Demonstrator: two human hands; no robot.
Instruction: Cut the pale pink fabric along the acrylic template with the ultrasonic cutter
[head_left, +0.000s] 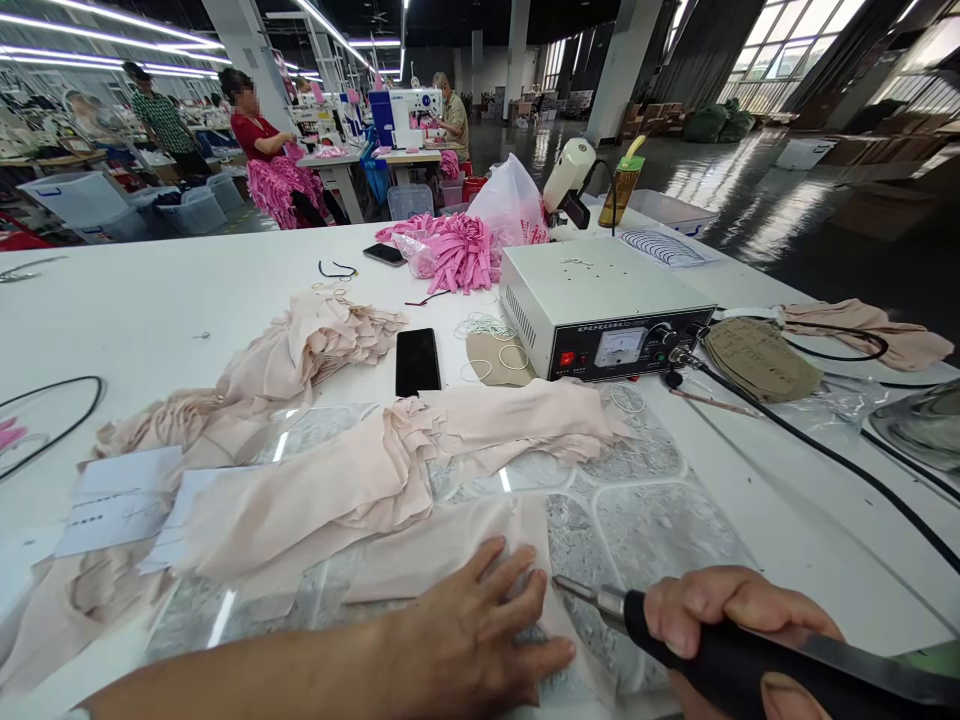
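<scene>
My left hand (480,625) lies flat with fingers spread, pressing a strip of pale pink fabric (450,540) onto a grey marbled, glossy mat (649,530). Wrapped round a black handheld cutting tool (720,640) with a metal tip is my right hand (739,610). The tip is at the fabric's right edge, close to my left fingers; whether it touches the cloth I cannot tell. Beyond my hands, stacked pale pink pieces (322,490) and a second stack (525,415) lie across the mat. A black cable runs from a grey control box (607,300) toward the right side.
A black phone (418,362) lies in front of the box. More pale fabric (277,365) is heaped at left, with white paper slips (120,500). Pink straps (457,250), a bottle (621,190) and a brown card pattern (761,358) are farther off. People sit at sewing machines behind.
</scene>
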